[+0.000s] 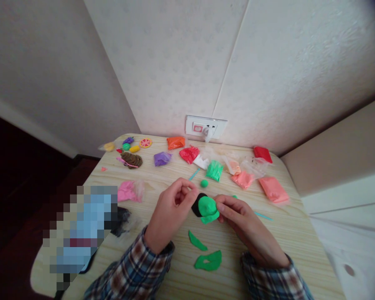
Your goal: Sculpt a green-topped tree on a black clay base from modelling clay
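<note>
Green-and-black clay piece [207, 207]: one, rounded; raised between the two hands, above the middle of the table [162, 200].
Weight, by judgement: light, an easy load for fingertips.
Body, by judgement: soft and pliable, marked by a hard pinch; matt, so more likely tacky than slippery.
Weak points, by judgement: the thin green flap [210, 218] and the join between colours, either of which could smear or peel.
Best hold, by judgement: the thicker rim at 3 o'clock, with light pads, leaving the dome [207, 205] unpressed.
Dome, facing: up, towards the wearer's view.
Black part [198, 205]: shows from behind the green at 9 to 10 o'clock.
Flap, direction: juts towards 6 o'clock; its own length runs roughly from 8 to 2.
Long axis, whole piece: weakly marked; black to green runs roughly from 10 to 4.
Right hand [239, 216]: grasps the piece at its 3 o'clock rim, thumb over fingers.
Left hand [175, 204]: thumb and fingertips drawn together beside the black edge, at 10 o'clock; cannot tell whether they grip anything.
Green ball [204, 183]: on the table, 12 o'clock of the piece.
Green strip [197, 241]: 7 o'clock.
Green sheet with a hole [213, 261]: 6 o'clock, below the strip.
</note>
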`<action>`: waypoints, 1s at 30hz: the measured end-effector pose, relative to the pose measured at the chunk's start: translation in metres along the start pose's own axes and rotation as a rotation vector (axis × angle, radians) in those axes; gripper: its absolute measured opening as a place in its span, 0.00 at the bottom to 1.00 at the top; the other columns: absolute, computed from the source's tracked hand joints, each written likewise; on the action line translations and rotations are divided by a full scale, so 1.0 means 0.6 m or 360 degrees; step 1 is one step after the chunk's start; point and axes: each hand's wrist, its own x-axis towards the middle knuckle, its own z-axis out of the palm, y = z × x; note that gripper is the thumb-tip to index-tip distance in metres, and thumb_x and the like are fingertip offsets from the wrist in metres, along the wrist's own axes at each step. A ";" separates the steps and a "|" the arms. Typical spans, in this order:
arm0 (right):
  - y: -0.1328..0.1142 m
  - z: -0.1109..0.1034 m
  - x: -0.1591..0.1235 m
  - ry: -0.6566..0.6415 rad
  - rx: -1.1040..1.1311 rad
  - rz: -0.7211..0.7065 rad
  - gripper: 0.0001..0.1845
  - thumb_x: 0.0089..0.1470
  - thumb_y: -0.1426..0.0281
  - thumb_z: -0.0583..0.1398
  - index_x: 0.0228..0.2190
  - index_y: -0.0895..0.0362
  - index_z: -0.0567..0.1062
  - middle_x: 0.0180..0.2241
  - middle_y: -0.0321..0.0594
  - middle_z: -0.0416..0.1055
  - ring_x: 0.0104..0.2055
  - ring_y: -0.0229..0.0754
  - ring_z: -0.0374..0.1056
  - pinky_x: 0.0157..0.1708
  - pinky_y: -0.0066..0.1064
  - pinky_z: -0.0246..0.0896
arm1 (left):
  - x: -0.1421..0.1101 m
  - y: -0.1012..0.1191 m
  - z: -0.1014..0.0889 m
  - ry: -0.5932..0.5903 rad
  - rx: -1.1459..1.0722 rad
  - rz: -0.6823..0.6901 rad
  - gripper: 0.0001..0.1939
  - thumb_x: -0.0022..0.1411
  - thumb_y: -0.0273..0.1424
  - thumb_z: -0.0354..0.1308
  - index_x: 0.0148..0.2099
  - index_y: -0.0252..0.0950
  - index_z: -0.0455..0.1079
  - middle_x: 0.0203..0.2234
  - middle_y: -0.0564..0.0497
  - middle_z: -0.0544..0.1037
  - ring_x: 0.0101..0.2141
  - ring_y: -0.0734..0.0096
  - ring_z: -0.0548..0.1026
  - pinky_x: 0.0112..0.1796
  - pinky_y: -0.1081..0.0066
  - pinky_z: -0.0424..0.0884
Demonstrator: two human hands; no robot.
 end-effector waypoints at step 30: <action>-0.002 0.000 -0.005 0.0042 -0.0082 -0.0022 0.15 0.49 0.57 0.62 0.25 0.57 0.73 0.23 0.35 0.63 0.28 0.37 0.56 0.30 0.29 0.51 | -0.043 -0.030 0.032 -0.0085 -0.0593 -0.0485 0.19 0.41 0.43 0.67 0.27 0.32 0.70 0.14 0.59 0.61 0.18 0.80 0.58 0.18 0.76 0.48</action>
